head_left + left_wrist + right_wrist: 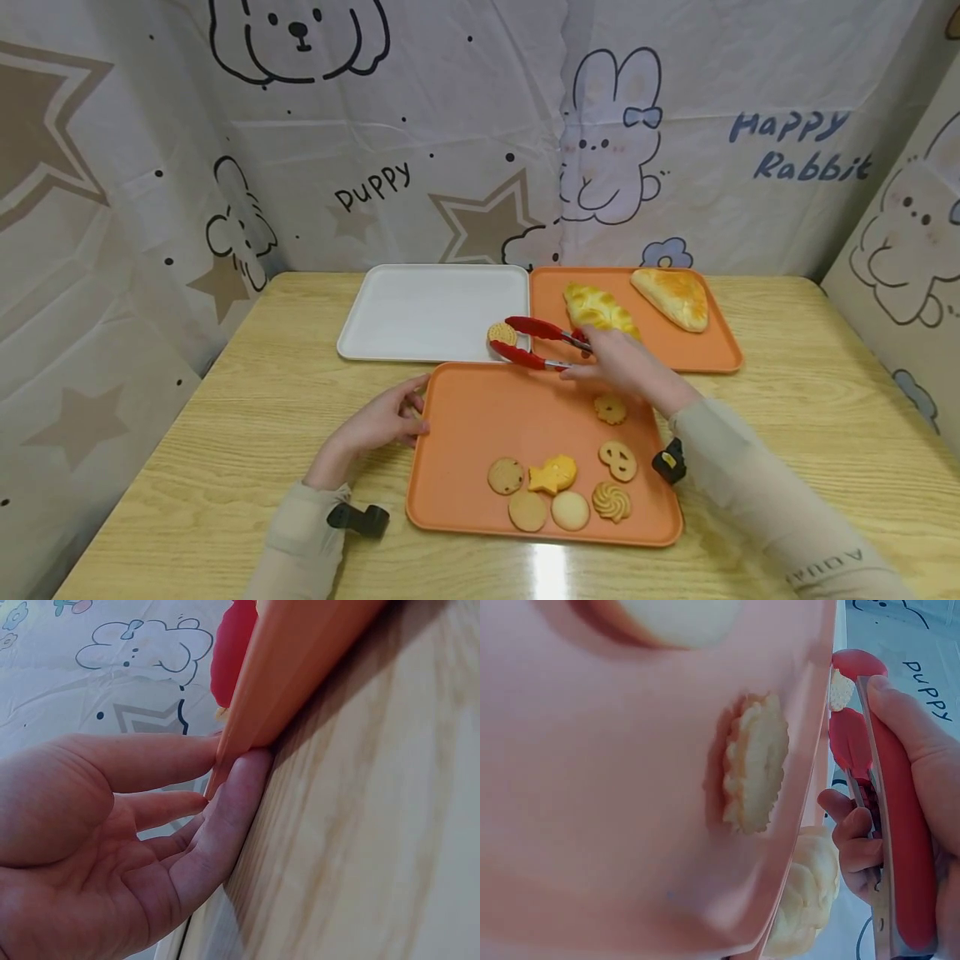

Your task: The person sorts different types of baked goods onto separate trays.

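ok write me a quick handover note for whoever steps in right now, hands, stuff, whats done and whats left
Right hand: grips the red tongs, which pinch a round cookie over the right edge of the white tray.
Left hand: fingers rest against the left rim of the near orange tray, nothing held.
Done: one cookie lifted; the white tray has nothing lying in it yet.
Left: set that cookie down; seven cookies remain on the near orange tray. Two pastries sit on the far orange tray.
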`<move>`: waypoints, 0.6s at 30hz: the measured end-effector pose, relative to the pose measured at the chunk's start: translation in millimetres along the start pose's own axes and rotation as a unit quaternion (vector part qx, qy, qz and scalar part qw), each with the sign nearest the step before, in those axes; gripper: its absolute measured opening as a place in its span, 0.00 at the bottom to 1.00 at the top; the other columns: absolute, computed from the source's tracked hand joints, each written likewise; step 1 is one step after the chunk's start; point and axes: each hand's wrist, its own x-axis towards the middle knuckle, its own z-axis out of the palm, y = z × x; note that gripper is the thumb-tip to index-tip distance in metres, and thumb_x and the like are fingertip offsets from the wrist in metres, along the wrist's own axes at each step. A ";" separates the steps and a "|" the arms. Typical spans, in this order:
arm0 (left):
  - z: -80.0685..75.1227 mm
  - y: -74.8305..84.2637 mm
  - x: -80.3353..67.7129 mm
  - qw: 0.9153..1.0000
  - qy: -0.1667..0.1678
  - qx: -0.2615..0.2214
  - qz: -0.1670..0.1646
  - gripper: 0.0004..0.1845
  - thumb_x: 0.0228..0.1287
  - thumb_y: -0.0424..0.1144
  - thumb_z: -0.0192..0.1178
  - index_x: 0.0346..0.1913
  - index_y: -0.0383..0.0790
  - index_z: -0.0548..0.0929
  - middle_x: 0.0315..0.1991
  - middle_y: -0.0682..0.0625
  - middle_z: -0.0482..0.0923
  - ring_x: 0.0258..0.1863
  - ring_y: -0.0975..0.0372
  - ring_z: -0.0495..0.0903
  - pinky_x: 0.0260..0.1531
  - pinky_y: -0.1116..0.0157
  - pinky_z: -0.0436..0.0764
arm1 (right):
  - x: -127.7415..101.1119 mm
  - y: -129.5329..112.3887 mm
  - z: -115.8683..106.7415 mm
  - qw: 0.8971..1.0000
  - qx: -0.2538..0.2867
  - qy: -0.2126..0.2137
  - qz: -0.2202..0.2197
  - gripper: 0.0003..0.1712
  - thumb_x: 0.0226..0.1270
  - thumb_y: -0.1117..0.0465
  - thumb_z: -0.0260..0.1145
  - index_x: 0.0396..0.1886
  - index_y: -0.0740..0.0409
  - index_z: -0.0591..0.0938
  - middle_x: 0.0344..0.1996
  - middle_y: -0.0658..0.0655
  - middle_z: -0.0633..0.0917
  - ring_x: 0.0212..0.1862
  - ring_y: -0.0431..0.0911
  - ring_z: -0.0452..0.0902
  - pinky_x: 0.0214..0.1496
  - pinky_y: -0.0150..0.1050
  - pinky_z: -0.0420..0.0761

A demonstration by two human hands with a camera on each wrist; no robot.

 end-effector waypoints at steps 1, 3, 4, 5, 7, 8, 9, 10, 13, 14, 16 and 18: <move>0.0 0.0 0.0 1.000 0.000 -0.001 0.000 0.41 0.58 0.27 0.58 0.71 0.35 0.47 0.40 0.41 0.62 0.28 0.61 0.70 0.28 0.61 0.82 | 0.3 0.0 -0.2 1.000 0.003 -0.002 0.001 0.32 0.49 0.41 0.69 0.44 0.61 0.72 0.23 0.53 0.74 0.25 0.45 0.68 0.25 0.34 0.68; 0.1 -0.4 0.0 1.000 0.000 0.000 0.001 0.41 0.58 0.27 0.58 0.71 0.35 0.47 0.40 0.41 0.62 0.27 0.61 0.70 0.28 0.61 0.82 | 0.9 0.2 -0.5 1.000 0.003 -0.004 -0.001 0.33 0.49 0.41 0.69 0.44 0.62 0.72 0.23 0.53 0.74 0.25 0.45 0.68 0.25 0.34 0.68; 0.1 -0.9 0.3 1.000 0.000 -0.001 0.001 0.41 0.58 0.27 0.58 0.71 0.34 0.47 0.40 0.41 0.62 0.27 0.61 0.70 0.28 0.61 0.82 | 1.3 0.3 -0.7 1.000 0.002 -0.004 -0.001 0.33 0.49 0.41 0.69 0.44 0.62 0.72 0.23 0.53 0.74 0.25 0.45 0.68 0.25 0.34 0.68; 0.3 -0.9 0.3 1.000 0.001 0.000 -0.002 0.41 0.58 0.27 0.58 0.71 0.35 0.47 0.39 0.41 0.62 0.27 0.61 0.70 0.28 0.61 0.82 | 1.5 0.2 -0.8 1.000 -0.001 -0.004 -0.002 0.33 0.49 0.41 0.69 0.43 0.62 0.72 0.23 0.54 0.74 0.25 0.45 0.68 0.25 0.34 0.68; 0.6 -1.6 1.0 1.000 0.001 -0.001 -0.003 0.41 0.58 0.27 0.58 0.71 0.35 0.48 0.39 0.42 0.62 0.27 0.61 0.70 0.28 0.61 0.82 | 1.5 0.4 -0.7 1.000 -0.010 -0.005 0.000 0.33 0.49 0.40 0.69 0.42 0.63 0.72 0.23 0.53 0.73 0.25 0.45 0.68 0.24 0.34 0.68; 0.6 -1.8 1.2 1.000 0.001 -0.001 -0.004 0.41 0.58 0.27 0.58 0.71 0.35 0.48 0.39 0.42 0.62 0.27 0.61 0.70 0.28 0.61 0.82 | 1.2 0.6 -0.8 1.000 -0.016 -0.005 0.002 0.34 0.49 0.40 0.68 0.42 0.63 0.72 0.23 0.54 0.73 0.24 0.45 0.68 0.24 0.34 0.68; 0.7 -1.9 1.4 1.000 0.002 -0.002 -0.005 0.41 0.58 0.27 0.58 0.71 0.35 0.48 0.39 0.42 0.62 0.27 0.61 0.70 0.28 0.61 0.82 | 0.7 0.7 -1.0 1.000 -0.019 -0.005 0.003 0.34 0.49 0.40 0.68 0.42 0.63 0.72 0.23 0.54 0.73 0.24 0.45 0.68 0.24 0.34 0.68; 0.7 -2.1 1.6 1.000 0.002 -0.001 -0.005 0.41 0.57 0.27 0.58 0.71 0.35 0.48 0.39 0.42 0.62 0.27 0.61 0.70 0.28 0.61 0.82 | 0.0 0.6 -1.2 1.000 -0.021 -0.006 0.004 0.34 0.49 0.40 0.68 0.42 0.63 0.72 0.23 0.54 0.74 0.25 0.45 0.68 0.25 0.34 0.68; 0.3 -2.9 2.1 1.000 0.002 0.001 -0.002 0.41 0.57 0.27 0.58 0.71 0.35 0.48 0.39 0.42 0.62 0.27 0.61 0.70 0.28 0.61 0.82 | -3.7 1.1 -2.4 1.000 -0.024 -0.006 0.006 0.35 0.49 0.40 0.68 0.45 0.62 0.71 0.25 0.55 0.76 0.26 0.45 0.70 0.26 0.35 0.71; 0.1 -3.2 2.2 1.000 0.002 0.003 -0.001 0.41 0.57 0.27 0.58 0.71 0.35 0.48 0.39 0.42 0.62 0.27 0.61 0.70 0.28 0.61 0.82 | -5.4 1.5 -2.9 1.000 -0.024 -0.006 0.006 0.35 0.49 0.40 0.68 0.46 0.62 0.71 0.26 0.55 0.77 0.27 0.45 0.71 0.27 0.36 0.72; -0.2 -4.1 2.4 1.000 0.001 0.004 0.000 0.41 0.57 0.27 0.58 0.71 0.35 0.48 0.39 0.42 0.62 0.27 0.61 0.70 0.28 0.61 0.82 | -9.3 2.0 -3.9 1.000 -0.024 -0.006 0.006 0.35 0.49 0.40 0.69 0.46 0.62 0.72 0.28 0.55 0.78 0.28 0.45 0.71 0.28 0.37 0.73; -0.2 -4.7 2.6 1.000 0.002 0.003 0.000 0.41 0.57 0.27 0.58 0.71 0.35 0.48 0.39 0.42 0.62 0.27 0.61 0.70 0.28 0.61 0.82 | -13.7 2.7 -4.9 1.000 -0.023 -0.006 0.007 0.35 0.48 0.40 0.69 0.45 0.62 0.72 0.28 0.55 0.78 0.28 0.45 0.72 0.28 0.37 0.73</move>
